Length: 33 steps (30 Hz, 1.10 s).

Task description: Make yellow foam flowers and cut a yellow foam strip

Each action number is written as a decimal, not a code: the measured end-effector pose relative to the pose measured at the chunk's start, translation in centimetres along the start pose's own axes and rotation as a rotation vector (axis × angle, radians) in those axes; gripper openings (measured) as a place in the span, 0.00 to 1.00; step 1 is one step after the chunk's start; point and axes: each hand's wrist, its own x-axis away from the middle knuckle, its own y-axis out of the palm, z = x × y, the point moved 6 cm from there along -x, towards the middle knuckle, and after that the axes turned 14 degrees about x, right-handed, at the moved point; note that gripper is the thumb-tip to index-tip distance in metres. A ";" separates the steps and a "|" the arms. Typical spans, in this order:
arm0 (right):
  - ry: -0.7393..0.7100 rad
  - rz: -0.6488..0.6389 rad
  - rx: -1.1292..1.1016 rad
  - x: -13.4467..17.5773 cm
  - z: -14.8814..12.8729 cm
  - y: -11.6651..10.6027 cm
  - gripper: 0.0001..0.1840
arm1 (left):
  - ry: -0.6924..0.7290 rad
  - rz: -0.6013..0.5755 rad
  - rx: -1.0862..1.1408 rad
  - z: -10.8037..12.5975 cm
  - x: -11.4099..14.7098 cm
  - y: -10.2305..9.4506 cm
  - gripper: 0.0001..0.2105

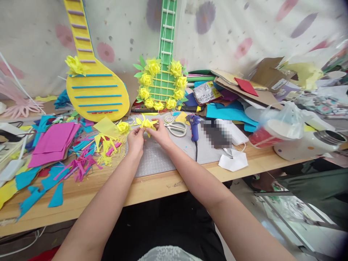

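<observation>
Over mat (156, 159) | both hands (135, 142): yellow flower (147, 123) | red cup (263, 137): bag (293, 115) atop

- At the far side, we see a pale wall covering (225, 25) with pink and purple flowers.
- Nearer, a light wooden table (157, 186) runs left to right.
- At near right, we see pale floor (239, 199) and a metal frame (289, 225).
- Bright light.

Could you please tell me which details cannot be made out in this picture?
All in the head view:
Underside of the yellow flower: hidden by its petals and by the left hand and right hand.
Tops of the yellow guitar and green guitar: cut off by the upper edge.
Where the cord of the glue gun leads: hidden by the right forearm.
What the dark patch is: pixelated.
Print on the silver packet: too small.
</observation>
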 end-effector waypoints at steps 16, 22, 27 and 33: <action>-0.079 -0.070 0.381 1.2 -1.4 0.1 0.11 | -0.096 0.077 0.263 0.6 -1.0 -1.0 0.03; -0.053 -0.095 0.415 1.2 -1.4 0.3 0.15 | -0.137 0.026 0.295 0.5 -1.4 -1.1 0.04; -0.064 -0.132 0.414 1.2 -1.6 0.3 0.19 | -0.033 0.050 0.156 1.0 -1.4 -1.3 0.07; -0.109 -0.139 0.480 1.5 -1.7 0.7 0.21 | -0.053 0.091 0.101 1.3 -1.2 -1.5 0.06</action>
